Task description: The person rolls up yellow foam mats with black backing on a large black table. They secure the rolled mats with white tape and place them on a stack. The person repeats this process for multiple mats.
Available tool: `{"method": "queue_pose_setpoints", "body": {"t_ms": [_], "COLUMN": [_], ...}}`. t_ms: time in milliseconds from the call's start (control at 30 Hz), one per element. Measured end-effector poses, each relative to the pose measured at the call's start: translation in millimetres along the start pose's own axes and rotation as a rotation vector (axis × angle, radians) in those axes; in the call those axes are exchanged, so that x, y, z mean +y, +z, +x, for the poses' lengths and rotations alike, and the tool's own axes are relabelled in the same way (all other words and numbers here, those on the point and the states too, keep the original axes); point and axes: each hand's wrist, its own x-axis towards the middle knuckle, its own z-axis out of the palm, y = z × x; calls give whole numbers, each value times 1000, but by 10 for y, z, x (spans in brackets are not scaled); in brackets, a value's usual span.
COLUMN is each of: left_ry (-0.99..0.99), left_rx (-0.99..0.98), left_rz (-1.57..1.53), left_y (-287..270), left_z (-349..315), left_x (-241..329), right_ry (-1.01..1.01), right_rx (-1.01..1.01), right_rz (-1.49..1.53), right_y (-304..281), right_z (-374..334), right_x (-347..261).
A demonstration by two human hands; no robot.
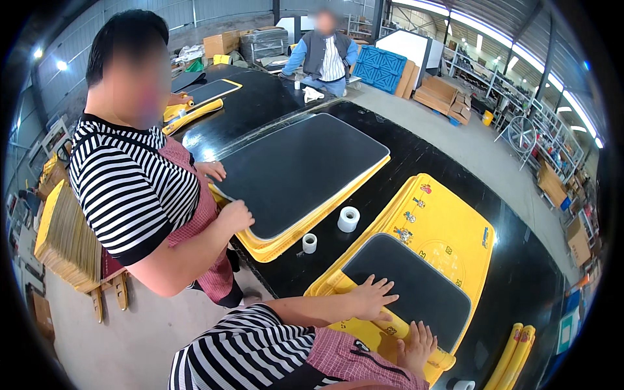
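On a stack of yellow mats printed with small cartoon figures [448,227], a dark sheet with rounded corners [416,283] lies flat. Along its near side runs a yellow roll [402,328], seemingly the same mat turned over on itself. My left hand [372,299] rests over the far part of this roll, fingers spread onto the dark surface. Nearer to me, my right hand [418,348] presses on the roll's other end with its fingers outstretched. Both hands are open, lying against the mat and not wrapped round it. My left forearm reaches across from the lower left.
A co-worker [146,169] stands at left by another dark-topped mat stack [305,169]. White tape rolls [349,219] sit between the stacks on the black table [520,260]. Finished-looking yellow rolls [513,357] lie at lower right. Another person [325,55] is at the far end.
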Motion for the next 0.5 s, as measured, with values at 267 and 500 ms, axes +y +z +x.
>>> {"method": "queue_pose_setpoints", "body": {"t_ms": [267, 500], "left_ry": [-10, -12], "left_rx": [-16, -27], "left_rz": [-30, -42], "left_y": [-126, -169], "left_z": [197, 226], "left_x": [-164, -195], "right_ry": [23, 3], "right_rx": [-39, -21], "right_rz": [-6, -4], "right_y": [-31, -17], "right_z": [254, 295], "right_x": [-14, -2]}}
